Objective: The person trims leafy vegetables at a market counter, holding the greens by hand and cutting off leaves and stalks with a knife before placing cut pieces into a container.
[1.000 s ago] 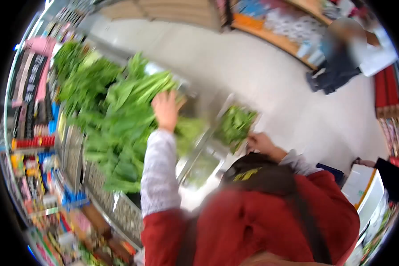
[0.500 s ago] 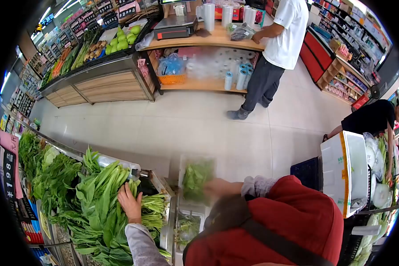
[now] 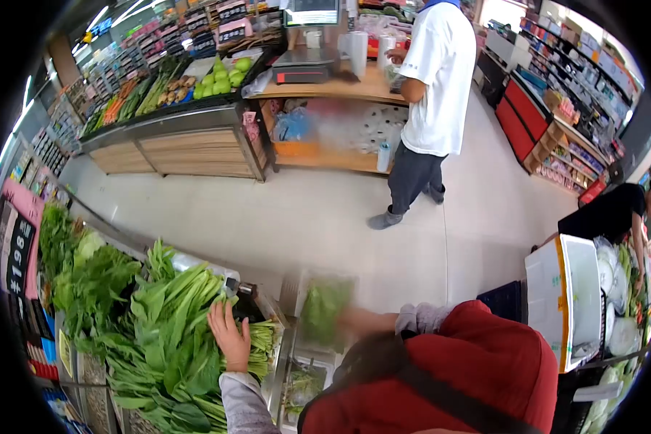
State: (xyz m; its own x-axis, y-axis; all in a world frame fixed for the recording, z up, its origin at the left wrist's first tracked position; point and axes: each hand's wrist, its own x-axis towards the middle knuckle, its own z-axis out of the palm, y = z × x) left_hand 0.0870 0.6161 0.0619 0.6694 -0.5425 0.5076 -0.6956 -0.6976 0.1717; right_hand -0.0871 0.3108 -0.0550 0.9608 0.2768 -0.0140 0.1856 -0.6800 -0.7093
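Observation:
My left hand lies with fingers outstretched on the stalks of a heap of leafy greens. Shorter cut-looking stems show beside its wrist. On the other side, my right hand is smeared by motion, so its fingers cannot be read. It is at the edge of a pale container with blurred greens; whether it touches them is unclear. Just below, a second clear container holds more greens.
A metal rail end borders the heap. Across the aisle stand a wooden counter with a scale and a person in a white shirt. At right, another person bends near a white foam box.
The whole view has shifted slightly. My left hand stays on the greens. The white-shirted person has lifted their hands from the countertop and stands more turned away.

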